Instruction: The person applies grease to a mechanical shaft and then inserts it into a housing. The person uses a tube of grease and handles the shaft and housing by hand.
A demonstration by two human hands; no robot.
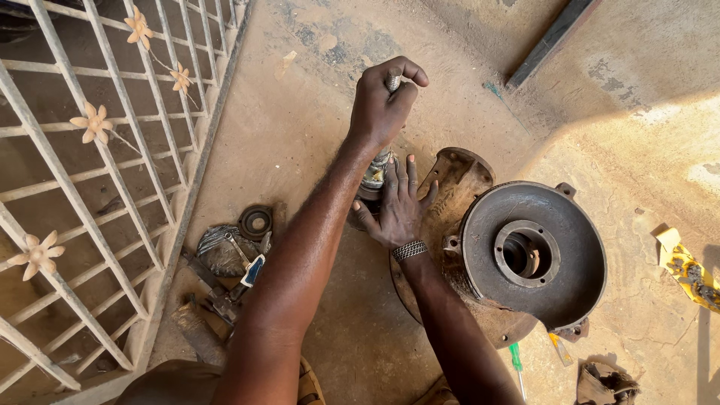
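Note:
My left hand (382,105) is closed around the top of an upright metal shaft (393,81), whose threaded tip shows between my fingers. Lower down, my right hand (396,206), with a beaded bracelet on the wrist, presses flat against the shaft's lower part (375,174), fingers spread. The shaft stands on the dusty concrete floor. Just to the right lies a rusty round pump housing (534,259) with a central hole, resting on a rusted flange plate (459,176).
A white metal gate with flower ornaments (90,150) lies at the left. A small pile of tools and a dark ring (256,222) sits beside it. A green screwdriver (517,364), a yellow scrap (686,266) and a dark bar (551,37) lie around.

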